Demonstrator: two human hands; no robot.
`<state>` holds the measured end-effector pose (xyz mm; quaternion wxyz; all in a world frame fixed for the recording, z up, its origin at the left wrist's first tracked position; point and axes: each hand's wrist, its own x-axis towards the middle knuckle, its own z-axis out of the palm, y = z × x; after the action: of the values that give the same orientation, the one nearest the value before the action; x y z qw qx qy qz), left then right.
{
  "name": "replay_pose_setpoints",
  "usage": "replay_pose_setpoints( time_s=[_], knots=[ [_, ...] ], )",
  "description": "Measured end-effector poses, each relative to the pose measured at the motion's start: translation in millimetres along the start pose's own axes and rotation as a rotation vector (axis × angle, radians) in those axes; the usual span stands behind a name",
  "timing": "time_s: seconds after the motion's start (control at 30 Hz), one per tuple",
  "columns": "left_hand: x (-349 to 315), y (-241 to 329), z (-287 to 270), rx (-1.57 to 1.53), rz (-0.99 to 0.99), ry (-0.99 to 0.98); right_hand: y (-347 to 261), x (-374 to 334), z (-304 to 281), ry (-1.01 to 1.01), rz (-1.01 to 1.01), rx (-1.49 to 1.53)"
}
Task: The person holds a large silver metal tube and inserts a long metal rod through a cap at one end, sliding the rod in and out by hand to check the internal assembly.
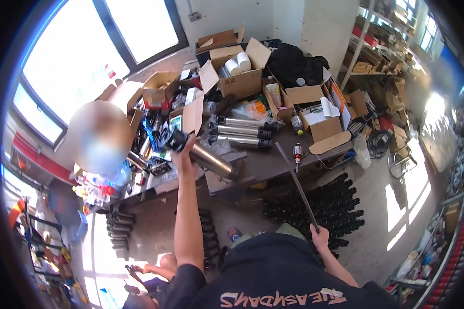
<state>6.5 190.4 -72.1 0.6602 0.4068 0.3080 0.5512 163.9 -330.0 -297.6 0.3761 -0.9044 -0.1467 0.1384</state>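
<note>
My left hand (184,157) is wrapped round the black-ended part of a steel cylinder (211,160). The cylinder is tilted over the workbench's front edge, its bare metal end pointing right and down. In my right hand (320,238), low beside my body, is the lower end of a long thin grey metal bar (300,188). The bar slants up and left, its far tip by the bench edge. Several similar steel cylinders with black ends (242,133) lie side by side on the bench. A small red-and-metal part (297,153) stands near the bar's tip.
Cardboard boxes (245,82) and loose parts crowd the back of the workbench (278,165). Rows of black parts (319,206) lie on the floor beneath its front edge. A person (157,283) is low at my left; another person (100,141), blurred, is beyond the bench's left end.
</note>
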Motion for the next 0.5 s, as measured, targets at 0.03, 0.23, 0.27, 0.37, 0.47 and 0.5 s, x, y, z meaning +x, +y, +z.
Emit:
replay_pose_setpoints(
  time_s=[0.03, 0.23, 0.27, 0.37, 0.47, 0.5],
  knots=[
    [3, 2, 20, 0.041, -0.016, -0.003, 4, -13, -6, 0.013, -0.004, 0.002],
    [46, 5, 35, 0.261, -0.343, -0.175, -18, -54, -16, -0.021, -0.028, 0.107],
    [37, 14, 47, 0.24, -0.358, -0.196, -21, -56, -14, -0.033, -0.022, 0.129],
    [38, -13, 51, 0.673, 0.15, -0.02, -36, -60, -14, -0.055, -0.057, 0.15],
    [-10, -32, 57, 0.533, 0.538, 0.192, -61, -59, -25, -0.044, -0.113, 0.13],
    [-30, -25, 58, 0.521, 0.526, 0.153, -66, -57, -28, -0.061, -0.121, 0.128]
  ],
)
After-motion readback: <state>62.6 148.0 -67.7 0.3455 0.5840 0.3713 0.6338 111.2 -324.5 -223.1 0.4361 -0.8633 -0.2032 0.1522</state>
